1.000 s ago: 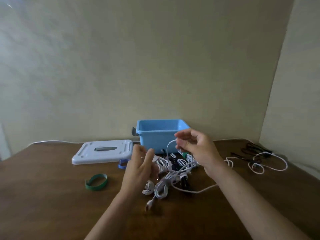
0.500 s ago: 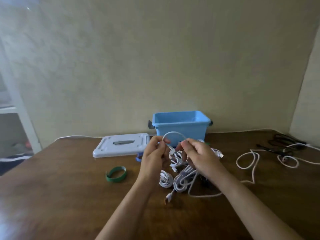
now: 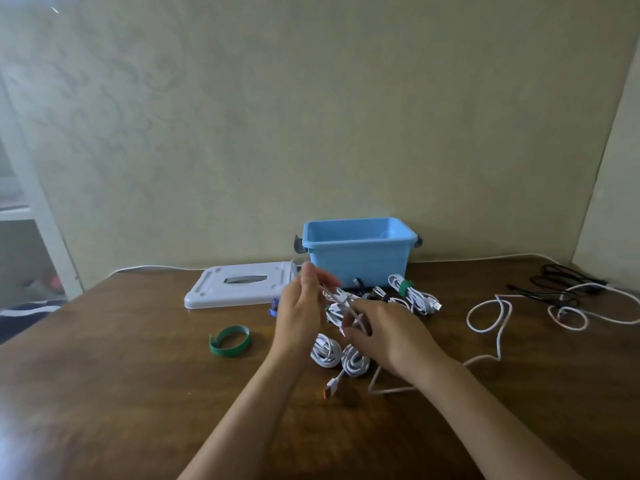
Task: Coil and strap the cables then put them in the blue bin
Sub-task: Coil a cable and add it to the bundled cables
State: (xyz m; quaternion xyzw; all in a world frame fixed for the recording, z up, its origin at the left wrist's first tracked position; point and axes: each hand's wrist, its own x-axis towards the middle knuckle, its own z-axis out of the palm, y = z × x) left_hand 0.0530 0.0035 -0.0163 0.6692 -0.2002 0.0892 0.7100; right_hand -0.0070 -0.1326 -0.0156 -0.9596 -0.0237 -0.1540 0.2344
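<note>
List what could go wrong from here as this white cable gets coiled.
The white cable in both hands trails in loose loops toward the black cables; pulling may snag or drag them. The left hand and right hand work over the finished coils, which could catch. The green strap lies out of immediate reach.

Dark brown wooden bench [image 3: 104, 393] carrying: open light-blue plastic bin [image 3: 358, 263] sitting at back edge; white flat plastic lid [image 3: 242, 284] lying beside it; curled green strap [image 3: 229, 341]; coiled white cable bundles [image 3: 337, 353]; loose white cable [image 3: 491, 320] trailing rightward; black cables [image 3: 557, 282] lying far right.
</note>
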